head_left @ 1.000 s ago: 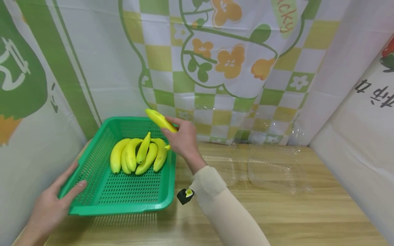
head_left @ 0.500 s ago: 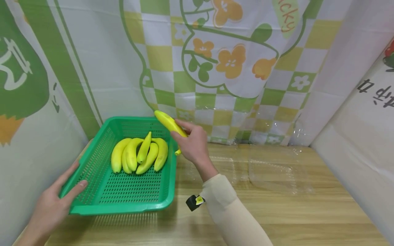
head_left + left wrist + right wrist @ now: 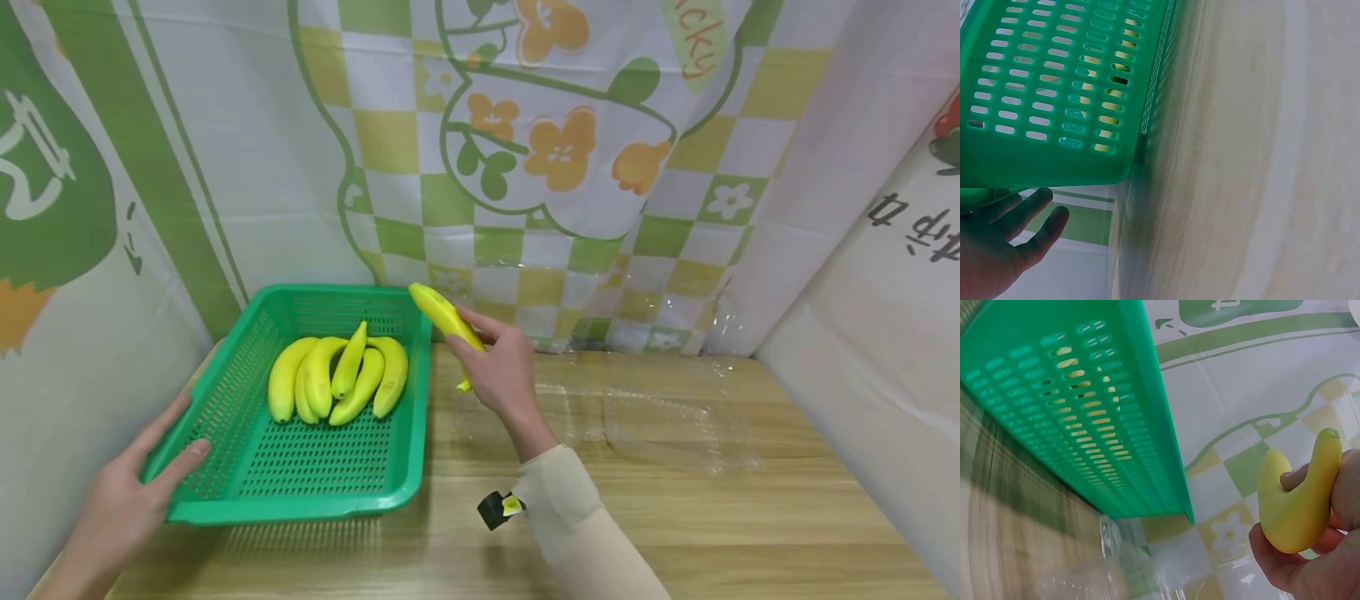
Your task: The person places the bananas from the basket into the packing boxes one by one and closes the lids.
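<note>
Gripping the basket (image 3: pixel 300 508) by its left edge, our left hand (image 3: pixel 123 500) seemingly steadies it, our right hand (image 3: pixel 502 364) pinching a banana (image 3: pixel 446 315) near the far-right corner.

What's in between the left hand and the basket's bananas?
Between the left hand and those bananas, the head view shows only the holey wall and floor of the green basket.

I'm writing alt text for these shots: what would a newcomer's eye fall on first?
Probably the bright green basket at left in the head view, with yellow bananas clustered toward its far side and the left hand holding its left rim. Next comes the single banana that the right hand holds up near the basket's far right corner.
</note>
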### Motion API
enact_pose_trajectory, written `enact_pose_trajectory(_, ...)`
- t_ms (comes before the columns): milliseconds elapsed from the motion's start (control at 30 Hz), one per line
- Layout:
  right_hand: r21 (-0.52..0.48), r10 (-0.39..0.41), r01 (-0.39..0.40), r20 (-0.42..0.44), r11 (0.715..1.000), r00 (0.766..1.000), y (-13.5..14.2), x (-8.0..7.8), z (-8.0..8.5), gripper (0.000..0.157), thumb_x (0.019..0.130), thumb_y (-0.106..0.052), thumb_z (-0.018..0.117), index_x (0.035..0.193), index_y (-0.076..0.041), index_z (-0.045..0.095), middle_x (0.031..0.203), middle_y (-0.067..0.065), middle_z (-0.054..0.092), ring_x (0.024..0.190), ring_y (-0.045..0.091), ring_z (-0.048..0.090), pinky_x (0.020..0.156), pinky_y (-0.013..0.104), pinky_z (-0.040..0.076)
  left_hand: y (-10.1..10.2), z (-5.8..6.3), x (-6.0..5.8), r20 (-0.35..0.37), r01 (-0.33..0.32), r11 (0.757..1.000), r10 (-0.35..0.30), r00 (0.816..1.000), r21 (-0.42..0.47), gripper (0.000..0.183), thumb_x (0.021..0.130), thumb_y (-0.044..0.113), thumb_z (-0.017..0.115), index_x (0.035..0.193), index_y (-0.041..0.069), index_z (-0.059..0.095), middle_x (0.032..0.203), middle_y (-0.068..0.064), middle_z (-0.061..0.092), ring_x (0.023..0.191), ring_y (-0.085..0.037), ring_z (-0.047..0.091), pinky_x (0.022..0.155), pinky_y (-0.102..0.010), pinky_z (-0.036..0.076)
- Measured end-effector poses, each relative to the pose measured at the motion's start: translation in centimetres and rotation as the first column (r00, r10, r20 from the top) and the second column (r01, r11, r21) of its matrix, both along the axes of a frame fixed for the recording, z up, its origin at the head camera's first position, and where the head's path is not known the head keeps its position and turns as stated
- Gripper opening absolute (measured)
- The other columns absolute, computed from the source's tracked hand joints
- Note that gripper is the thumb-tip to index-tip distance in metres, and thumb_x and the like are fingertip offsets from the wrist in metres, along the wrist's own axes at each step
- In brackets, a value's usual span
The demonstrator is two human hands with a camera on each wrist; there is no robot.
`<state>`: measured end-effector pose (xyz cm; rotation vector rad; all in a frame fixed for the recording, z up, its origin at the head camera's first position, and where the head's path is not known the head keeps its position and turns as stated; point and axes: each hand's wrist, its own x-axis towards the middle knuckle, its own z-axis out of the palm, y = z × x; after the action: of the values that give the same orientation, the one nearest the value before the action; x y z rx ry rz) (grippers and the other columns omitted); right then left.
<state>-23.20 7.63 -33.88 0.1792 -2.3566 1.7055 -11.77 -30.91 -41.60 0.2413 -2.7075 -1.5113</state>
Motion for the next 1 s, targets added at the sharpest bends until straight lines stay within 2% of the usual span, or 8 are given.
enact_pose_trajectory(133, 0.001, -0.024, 0.024, -0.003, 1.000, 1.000, 0.9, 0.1, -0.4, 0.040, 0.095, -0.018, 0.079, 0.135, -0.022, 0.075, 0.122, 0.018, 0.079, 0.065, 0.015, 0.069, 0.045, 0.026, 0.056, 0.1, 0.0, 0.0, 0.011, -0.015, 1.000, 0.015, 1.000, 0.009, 0.074, 0.111, 0.050, 0.050, 0.166, 0.052, 0.000, 0.178, -0.018, -0.004, 0.161, -0.053, -0.003, 0.123, -0.080, 0.004)
enact_pose_trajectory(300, -0.002, -0.051, 0.051, -0.006, 0.999, 0.999, 1.9, 0.3, -0.9, 0.041, 0.094, -0.017, 0.081, 0.135, -0.018, 0.075, 0.122, 0.019, 0.078, 0.075, 0.025, 0.074, 0.047, 0.026, 0.056, 0.0, -0.1, -0.1, 0.012, -0.019, 1.000, 0.019, 1.000, 0.001, 0.075, 0.111, 0.051, 0.050, 0.166, 0.051, 0.000, 0.177, -0.019, -0.005, 0.160, -0.054, -0.004, 0.122, -0.082, 0.005)
enact_pose_trajectory(500, -0.005, -0.070, 0.070, 0.011, 0.998, 0.997, 3.1, 0.5, -1.5, 0.043, 0.095, -0.019, 0.080, 0.137, -0.017, 0.074, 0.124, 0.019, 0.078, 0.072, 0.019, 0.071, 0.047, 0.024, 0.055, -0.1, -0.2, 0.0, 0.006, -0.015, 1.000, 0.015, 1.000, 0.004, 0.074, 0.111, 0.051, 0.050, 0.166, 0.051, 0.001, 0.177, -0.019, -0.003, 0.161, -0.053, -0.003, 0.123, -0.080, 0.003)
enact_pose_trajectory(800, 0.009, -0.110, 0.110, -0.018, 0.994, 0.994, 4.8, 0.5, -2.7, 0.039, 0.094, -0.014, 0.080, 0.133, -0.011, 0.075, 0.127, 0.019, 0.077, 0.099, 0.028, 0.074, 0.053, 0.020, 0.057, 0.0, 0.0, 0.0, 0.002, -0.008, 1.000, 0.008, 1.000, -0.007, 0.074, 0.111, 0.050, 0.050, 0.166, 0.051, 0.000, 0.176, -0.023, -0.001, 0.159, -0.058, 0.000, 0.119, -0.084, 0.007)
enact_pose_trajectory(1000, 0.017, -0.112, 0.112, -0.015, 0.994, 0.994, 5.5, 0.6, -3.6, 0.040, 0.095, -0.014, 0.080, 0.134, -0.009, 0.074, 0.129, 0.020, 0.076, 0.104, 0.033, 0.075, 0.056, 0.020, 0.059, -0.1, -0.1, 0.0, 0.002, -0.006, 1.000, 0.006, 1.000, -0.010, 0.075, 0.111, 0.050, 0.050, 0.166, 0.050, 0.000, 0.176, -0.023, -0.001, 0.159, -0.058, 0.001, 0.119, -0.085, 0.009)
